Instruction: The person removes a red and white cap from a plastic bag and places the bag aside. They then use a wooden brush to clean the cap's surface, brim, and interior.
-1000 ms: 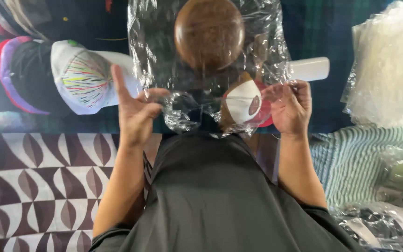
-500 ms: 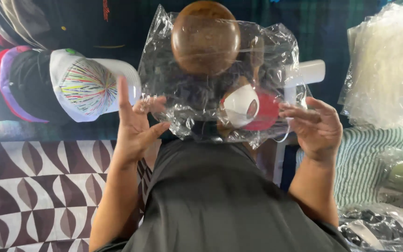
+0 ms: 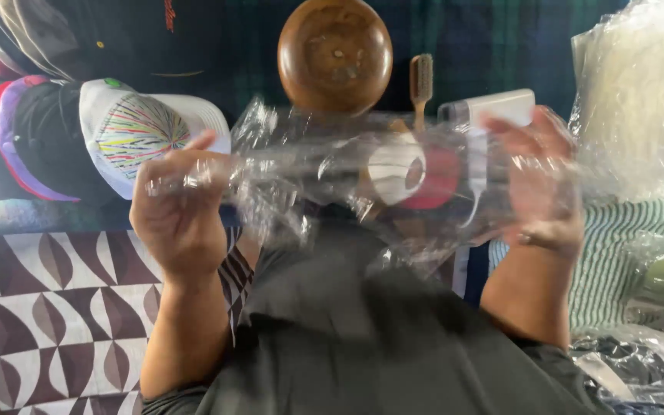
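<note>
Crumpled clear plastic bag (image 3: 347, 184) stretched just below round brown wooden bowl (image 3: 335, 54). Left hand (image 3: 178, 211) fingers closed on bag's left end; right hand (image 3: 539, 192) grips right end through film. White cap with multicoloured stripes (image 3: 136, 131) left of bowl.

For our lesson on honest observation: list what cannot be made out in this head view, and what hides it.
- Right hand: fingers blurred behind the clear plastic bag.
- Red and white item: kind unclear through the bag.
- Plastic stack: cut off by the right edge.
- Left hand: palm faces away.
</note>
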